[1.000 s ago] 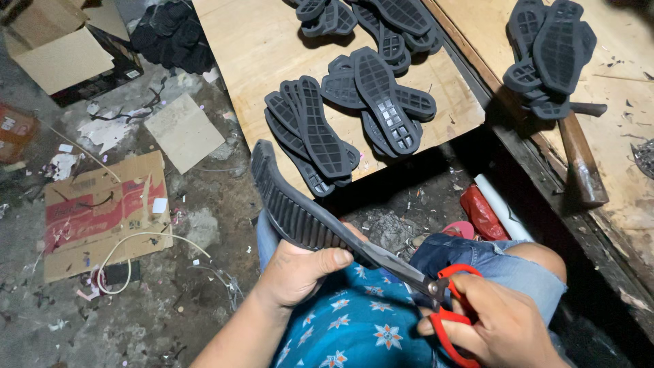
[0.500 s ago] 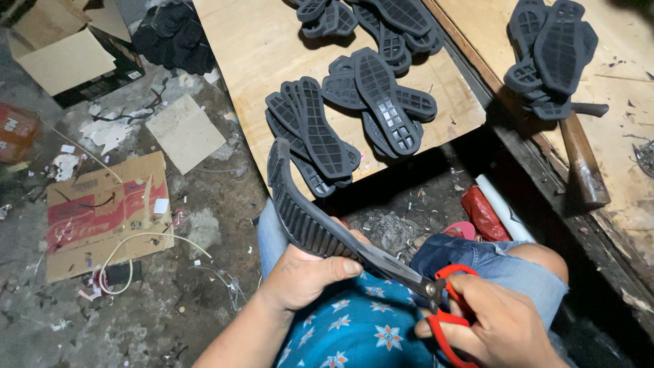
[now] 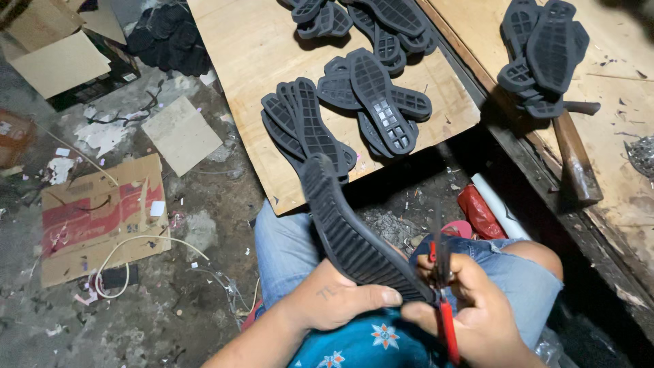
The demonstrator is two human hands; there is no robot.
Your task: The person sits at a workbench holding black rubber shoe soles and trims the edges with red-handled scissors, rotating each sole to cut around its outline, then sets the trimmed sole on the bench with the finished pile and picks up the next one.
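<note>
The scissors [image 3: 444,300] blades (red handles) hide behind the sole [image 3: 354,235].

head-worn view, looking steeply down, close over lap, floor beyond

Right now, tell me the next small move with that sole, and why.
Probably close the red-handled scissors a little along the edge of the black sole: the blades sit at its near end, the right hand is on the handles, and the left hand steadies it.
</note>
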